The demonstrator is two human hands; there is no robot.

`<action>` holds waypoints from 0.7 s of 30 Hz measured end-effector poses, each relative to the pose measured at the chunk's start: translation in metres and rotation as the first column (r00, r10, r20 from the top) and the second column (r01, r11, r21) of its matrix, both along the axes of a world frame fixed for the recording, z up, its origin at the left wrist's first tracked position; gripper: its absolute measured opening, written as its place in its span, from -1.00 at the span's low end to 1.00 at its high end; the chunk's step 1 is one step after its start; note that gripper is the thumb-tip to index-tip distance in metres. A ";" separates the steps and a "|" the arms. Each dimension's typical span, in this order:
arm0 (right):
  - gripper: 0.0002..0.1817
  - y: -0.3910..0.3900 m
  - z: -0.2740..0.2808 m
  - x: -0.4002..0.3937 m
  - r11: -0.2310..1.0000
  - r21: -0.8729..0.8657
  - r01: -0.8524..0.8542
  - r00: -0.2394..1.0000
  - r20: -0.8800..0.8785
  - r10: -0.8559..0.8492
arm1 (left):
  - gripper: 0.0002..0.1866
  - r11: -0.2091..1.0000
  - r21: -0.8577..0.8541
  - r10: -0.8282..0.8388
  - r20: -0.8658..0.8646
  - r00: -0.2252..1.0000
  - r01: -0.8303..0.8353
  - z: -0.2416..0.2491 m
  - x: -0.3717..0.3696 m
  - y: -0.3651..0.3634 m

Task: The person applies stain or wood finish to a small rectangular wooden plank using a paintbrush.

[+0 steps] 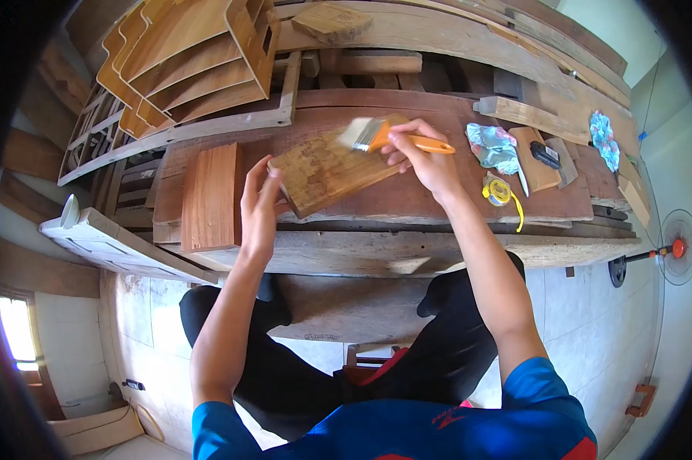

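Note:
My right hand (421,153) grips a paintbrush (384,136) by its orange handle, and the pale bristles lie over the top face of a wooden board (334,169). That board is brown with darker, blotchy patches and is tilted above the workbench. At its left end, my left hand (262,195) holds it, thumb and fingers on the edge. Left of that hand, a reddish-brown wood block (210,198) rests on the bench.
The plank workbench (545,205) carries a yellow tape measure (498,190), a crumpled patterned cloth (493,148) and a black object (545,154) on a wood block. A tiered wooden shelf unit (193,65) stands back left. Stacked planks (438,38) lie behind, and a fan (677,244) stands at right.

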State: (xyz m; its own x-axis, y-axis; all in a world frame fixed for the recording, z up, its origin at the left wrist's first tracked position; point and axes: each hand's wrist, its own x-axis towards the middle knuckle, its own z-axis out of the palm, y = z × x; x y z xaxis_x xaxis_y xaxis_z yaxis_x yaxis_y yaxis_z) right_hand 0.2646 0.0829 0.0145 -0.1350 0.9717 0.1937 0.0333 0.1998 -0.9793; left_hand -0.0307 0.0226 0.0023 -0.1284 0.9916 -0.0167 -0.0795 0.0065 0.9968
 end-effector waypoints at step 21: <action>-0.74 -0.054 0.052 -0.016 0.871 0.471 -0.141 0.943 0.332 -0.027 | -0.41 0.931 0.287 -0.175 -0.194 0.965 0.226 0.017 0.003 0.000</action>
State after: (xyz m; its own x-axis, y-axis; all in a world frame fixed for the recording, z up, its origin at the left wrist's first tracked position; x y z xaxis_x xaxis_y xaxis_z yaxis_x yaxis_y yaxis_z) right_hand 0.2483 0.0289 0.0660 -0.3229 0.7546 0.5713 0.2991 0.6540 -0.6948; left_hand -0.0273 0.0225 0.0192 0.0983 0.9506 0.2944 0.0551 -0.3006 0.9522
